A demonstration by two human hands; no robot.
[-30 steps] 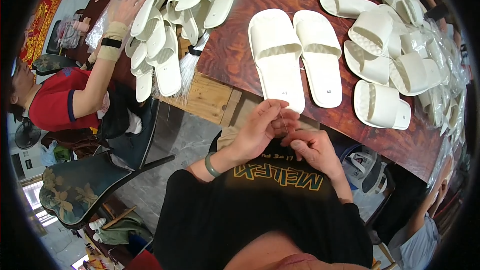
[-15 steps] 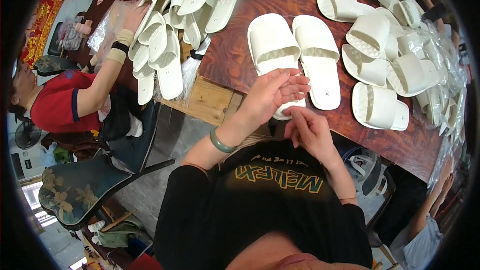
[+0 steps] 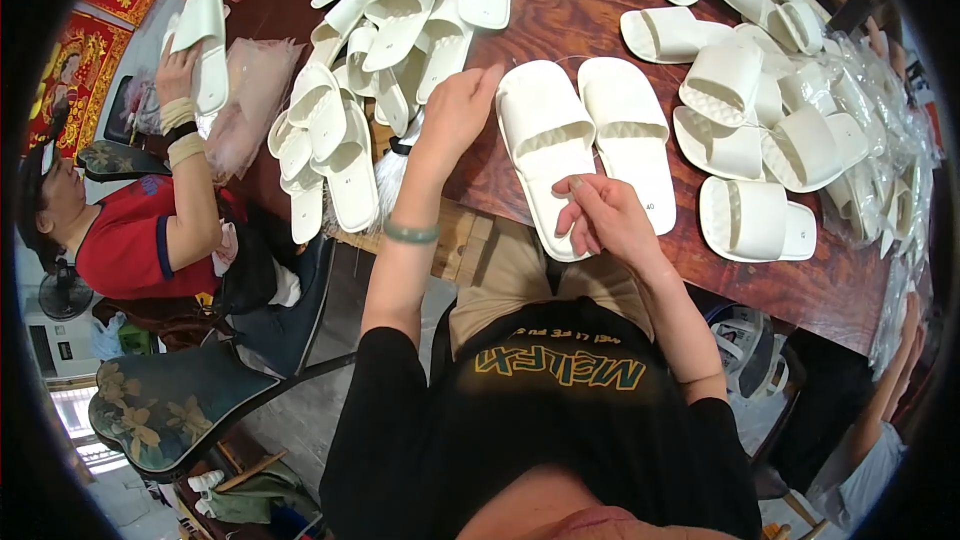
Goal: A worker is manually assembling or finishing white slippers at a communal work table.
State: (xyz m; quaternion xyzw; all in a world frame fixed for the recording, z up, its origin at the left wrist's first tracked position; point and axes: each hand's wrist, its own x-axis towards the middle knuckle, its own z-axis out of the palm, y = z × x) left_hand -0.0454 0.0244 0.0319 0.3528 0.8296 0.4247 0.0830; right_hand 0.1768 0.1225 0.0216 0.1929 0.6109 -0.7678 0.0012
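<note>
**Hands parting over a white slipper pair**

Both hands are working at the near edge of the table point(image 3: 560, 15), which is carrying white slippers in heaps to the left, far and right. Since a second ago, when the two hands were meeting close to the body at the near slipper's heel, they have been moving apart: the left hand point(image 3: 455, 110) is now reaching forward, fingers loosely extended and holding nothing that I can see, lying on the table just beside the toe of the left slipper point(image 3: 547, 145). The right hand point(image 3: 600, 215) is staying at that slipper's heel, fingers curled narrow in a pinch; whether something small is between them I cannot tell. This suggests the handling at the heel is giving way to a reach toward the toe end or the pile point(image 3: 370, 70) beyond. The right slipper point(image 3: 628, 135) is lying touching its mate, untouched. At far left, a seated person's hand point(image 3: 175, 65) is holding up another slipper point(image 3: 205, 40).
</note>
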